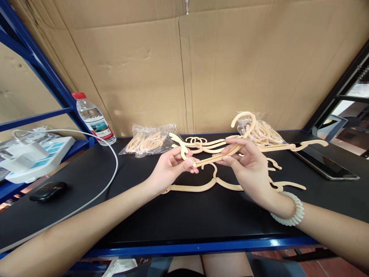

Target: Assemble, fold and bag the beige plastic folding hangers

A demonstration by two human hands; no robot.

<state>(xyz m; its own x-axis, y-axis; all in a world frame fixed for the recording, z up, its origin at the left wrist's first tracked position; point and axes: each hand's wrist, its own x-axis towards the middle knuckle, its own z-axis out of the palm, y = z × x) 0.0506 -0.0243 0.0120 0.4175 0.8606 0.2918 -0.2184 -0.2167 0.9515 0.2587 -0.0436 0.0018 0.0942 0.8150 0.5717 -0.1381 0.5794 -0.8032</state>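
Note:
Both hands hold one cream plastic folding hanger (pixel 211 158) above the black tabletop, its hook curling up over my right hand. My left hand (pixel 173 165) pinches the jointed end of one arm, where a short end piece sticks up. The fingers of my right hand (pixel 249 165) close around the same arm nearer the hook; a pale beaded bracelet circles that wrist. Below them on the table lies another cream hanger (pixel 190 188), its right part partly hidden by my right hand. More cream hangers (pixel 207 145) lie behind, partly covered by my hands.
Behind stand plastic bags of cream hanger parts, one left (pixel 150 142) and one right (pixel 261 130). A water bottle (pixel 96 121), a power strip (pixel 54 157) with a white cable (pixel 117 169) and a black case (pixel 48 191) are left. A phone (pixel 323 161) lies right. Cardboard (pixel 138 69) backs the table.

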